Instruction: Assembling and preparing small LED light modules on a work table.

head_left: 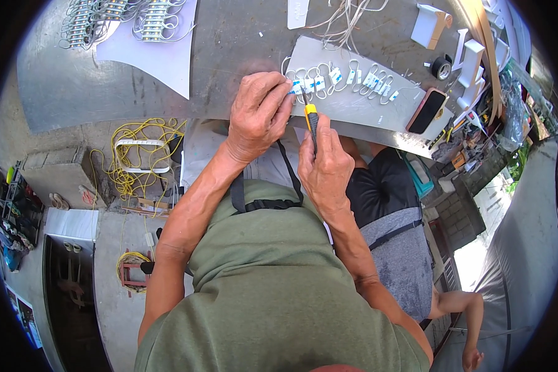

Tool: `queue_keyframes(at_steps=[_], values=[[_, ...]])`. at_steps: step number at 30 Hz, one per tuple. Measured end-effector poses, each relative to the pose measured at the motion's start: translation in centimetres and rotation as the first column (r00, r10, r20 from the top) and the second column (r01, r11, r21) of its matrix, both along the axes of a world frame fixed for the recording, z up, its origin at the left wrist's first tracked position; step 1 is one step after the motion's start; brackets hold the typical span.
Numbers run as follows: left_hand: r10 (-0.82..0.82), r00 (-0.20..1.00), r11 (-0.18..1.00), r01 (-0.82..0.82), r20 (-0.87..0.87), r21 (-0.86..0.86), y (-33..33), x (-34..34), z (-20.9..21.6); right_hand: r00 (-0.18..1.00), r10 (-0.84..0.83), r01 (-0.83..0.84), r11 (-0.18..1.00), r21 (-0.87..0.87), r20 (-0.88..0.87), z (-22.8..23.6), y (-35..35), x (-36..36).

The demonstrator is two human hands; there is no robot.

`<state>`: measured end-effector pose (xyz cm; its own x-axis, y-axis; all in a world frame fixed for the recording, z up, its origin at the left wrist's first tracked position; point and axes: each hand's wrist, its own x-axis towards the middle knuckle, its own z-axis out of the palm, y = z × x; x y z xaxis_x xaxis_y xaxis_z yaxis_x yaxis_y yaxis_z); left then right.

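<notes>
My left hand [260,111] is closed at the near left end of a wired string of small LED modules [335,75], pinching one between thumb and fingers. The modules show blue-and-white backs and loops of thin white wire. They lie across a pale, wedge-shaped sheet [359,102] on the metal table. My right hand [327,158] is wrapped round a yellow-and-black utility knife [312,118]. Its narrow dark tip meets the module beside my left fingertips. Whether the tip presses in or only rests there is too small to tell.
More LED modules [158,22] lie at the far left, partly on a white sheet [161,59]. A phone [426,110], black tape roll [441,68] and white channel pieces [429,26] sit to the right. Another person [394,248] is close on my right. Yellow cord [130,164] tangles below left.
</notes>
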<state>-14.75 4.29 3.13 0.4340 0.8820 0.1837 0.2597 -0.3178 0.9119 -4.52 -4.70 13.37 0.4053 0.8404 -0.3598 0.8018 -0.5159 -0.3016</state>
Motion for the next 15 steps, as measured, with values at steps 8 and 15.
queue_keyframes(at_steps=[8,15], values=[[-0.001,1.000,1.000,0.001,0.012,0.006,-0.06,0.02,-0.08,0.999,-0.028,0.028,0.999,0.022,-0.034,0.10,-0.56,0.23],[-0.010,1.000,1.000,0.010,0.020,-0.005,0.00,0.06,-0.01,0.998,-0.035,0.036,0.999,0.040,-0.042,0.08,-0.70,0.27]])
